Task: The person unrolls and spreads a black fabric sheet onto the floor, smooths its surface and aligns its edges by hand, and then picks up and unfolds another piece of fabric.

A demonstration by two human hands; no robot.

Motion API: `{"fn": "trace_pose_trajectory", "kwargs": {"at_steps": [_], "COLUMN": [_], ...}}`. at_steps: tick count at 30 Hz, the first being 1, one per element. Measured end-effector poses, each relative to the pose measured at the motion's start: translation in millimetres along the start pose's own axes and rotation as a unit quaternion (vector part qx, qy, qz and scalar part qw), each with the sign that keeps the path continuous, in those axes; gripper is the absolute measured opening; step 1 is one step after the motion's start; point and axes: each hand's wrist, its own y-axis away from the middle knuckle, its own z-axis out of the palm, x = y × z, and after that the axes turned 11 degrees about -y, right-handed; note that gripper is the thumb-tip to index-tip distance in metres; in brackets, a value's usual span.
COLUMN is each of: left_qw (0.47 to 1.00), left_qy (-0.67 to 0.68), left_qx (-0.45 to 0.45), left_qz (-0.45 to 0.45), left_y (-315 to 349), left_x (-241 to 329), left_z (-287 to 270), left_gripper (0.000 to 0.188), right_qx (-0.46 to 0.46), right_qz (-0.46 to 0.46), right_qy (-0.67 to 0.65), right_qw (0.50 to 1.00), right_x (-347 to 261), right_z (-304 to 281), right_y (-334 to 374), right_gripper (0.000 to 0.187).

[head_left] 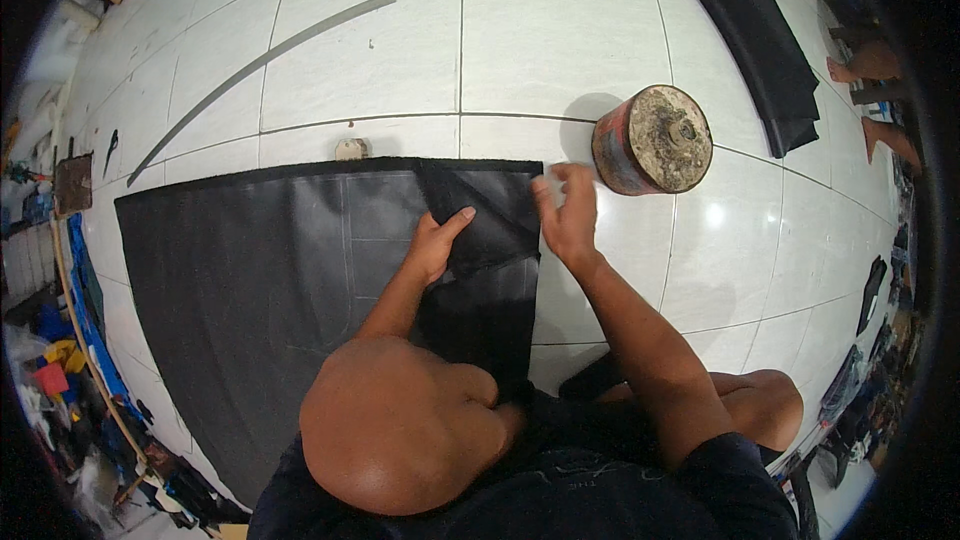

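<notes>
A large black sheet of material [240,280], dull and leather-like with faint pale lines on it, lies on the floor in front of me. Toward its right end a flap of thin black fabric [480,205] is folded diagonally across it. My left hand [435,248] grips the edge of this flap, thumb on top and the other fingers hidden beneath. At the sheet's upper right corner is my right hand [572,208], thumb apart from its bent, slightly blurred fingers. Nothing shows in it; whether the thumb touches the edge I cannot tell.
Right of the sheet stands a round, stained tin [655,140]. A pale small block [351,148] sits by the far edge. Beyond lies a long grey metal strip [262,60]. Folded black material [750,40] is at far right, near another person's feet [885,140]. Clutter [55,370] lines the left.
</notes>
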Motion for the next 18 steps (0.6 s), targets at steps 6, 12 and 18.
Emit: {"fn": "trace_pose_trajectory", "kwargs": {"at_steps": [6,12,18], "left_qw": [0.999,1.0,1.0], "left_qy": [0.003,0.013,-0.003], "left_qx": [-0.025,-0.018,-0.013], "left_qz": [-0.021,-0.017,-0.028], "left_y": [0,4,2], "left_x": [6,7,6], "left_z": [3,2,4], "left_gripper": [0.032,0.033,0.034], "right_qx": [-0.279,-0.295,-0.006], "right_qz": [-0.026,0.157,0.077], "right_qy": [-0.027,-0.086,-0.015], "right_qw": [0.96,0.939,0.997], "right_x": [-6,-8,-10], "right_z": [2,4,0], "right_y": [14,5,2], "right_gripper": [0.029,0.026,0.03]}}
